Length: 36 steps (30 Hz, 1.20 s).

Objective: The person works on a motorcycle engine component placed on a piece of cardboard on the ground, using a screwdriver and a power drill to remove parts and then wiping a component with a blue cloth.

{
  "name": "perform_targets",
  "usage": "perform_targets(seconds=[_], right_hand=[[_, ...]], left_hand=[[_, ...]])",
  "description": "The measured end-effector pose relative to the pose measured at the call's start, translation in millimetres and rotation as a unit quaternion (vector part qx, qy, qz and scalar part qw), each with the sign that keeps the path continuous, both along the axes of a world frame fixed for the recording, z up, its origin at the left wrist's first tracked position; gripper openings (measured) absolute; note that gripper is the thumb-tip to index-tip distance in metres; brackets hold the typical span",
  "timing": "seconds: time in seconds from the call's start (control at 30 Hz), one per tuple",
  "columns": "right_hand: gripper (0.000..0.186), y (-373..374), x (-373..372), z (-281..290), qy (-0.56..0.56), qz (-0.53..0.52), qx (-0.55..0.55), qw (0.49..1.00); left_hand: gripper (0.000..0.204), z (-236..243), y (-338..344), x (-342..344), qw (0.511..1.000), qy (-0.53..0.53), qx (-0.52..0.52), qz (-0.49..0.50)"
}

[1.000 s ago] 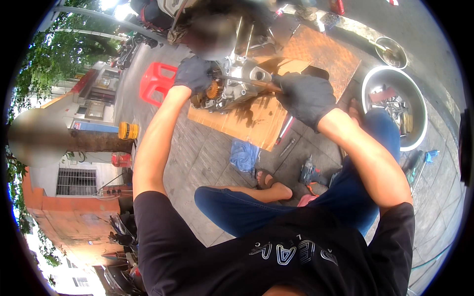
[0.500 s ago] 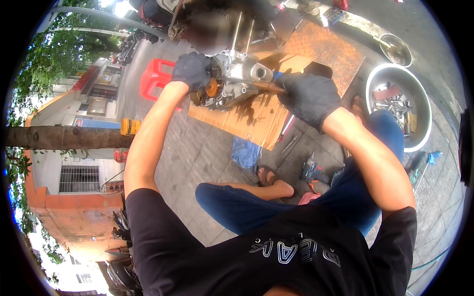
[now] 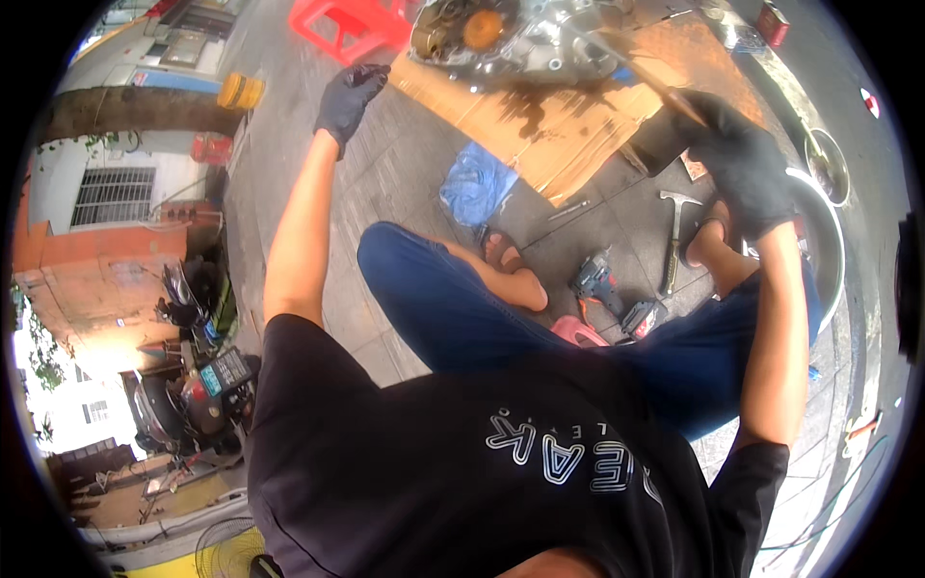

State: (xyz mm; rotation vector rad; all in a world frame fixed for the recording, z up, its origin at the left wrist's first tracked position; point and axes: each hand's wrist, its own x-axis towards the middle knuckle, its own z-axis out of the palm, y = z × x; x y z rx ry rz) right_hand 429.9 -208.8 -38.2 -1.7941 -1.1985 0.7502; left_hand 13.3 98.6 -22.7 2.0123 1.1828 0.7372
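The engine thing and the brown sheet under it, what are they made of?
The engine case looks like bare cast metal: silvery grey, dull shine. The sheet looks like corrugated cardboard: flat, tan, matte, with a dark wet-looking stain, probably oil.

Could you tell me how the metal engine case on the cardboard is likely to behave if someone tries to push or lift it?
The engine case looks like thick cast metal, so probably heavy and rigid. Dark stains on the cardboard beside it suggest oil, so its surface may be slippery, even for the gloved left hand. Its uneven shape might make it rock rather than roll.
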Motion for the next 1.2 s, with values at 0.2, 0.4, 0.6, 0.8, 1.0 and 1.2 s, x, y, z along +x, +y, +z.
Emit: perform_targets(seconds=[0.2,0.4,0.6,0.8,1.0,1.2], right_hand=[[0.042,10,-22,2,0.041,0.019,0.015,0.999],[0.040,13,-12,-3,-0.041,-0.039,-0.038,0.998],[0.043,28,2,-31,-0.032,-0.015,0.015,0.999],[0.042,34,-5,-35,-0.040,-0.001,0.008,0.999],[0.042,30,-14,-28,-0.033,-0.023,-0.004,0.999],[0.039,19,-1,-27,0.007,-0.037,0.009,0.999]], left_hand=[[0.036,-110,-69,-151,0.916,0.392,-0.022,0.085],[0.034,-182,-164,-223,0.810,0.559,-0.166,0.068],[0.030,-206,-245,-256,0.776,0.552,-0.285,0.107],[0.043,-207,-283,-271,0.802,0.509,-0.291,0.116],[0.041,-202,-232,-287,0.844,0.472,-0.199,0.157],[0.042,-233,-114,-187,0.923,0.320,-0.138,0.161]])
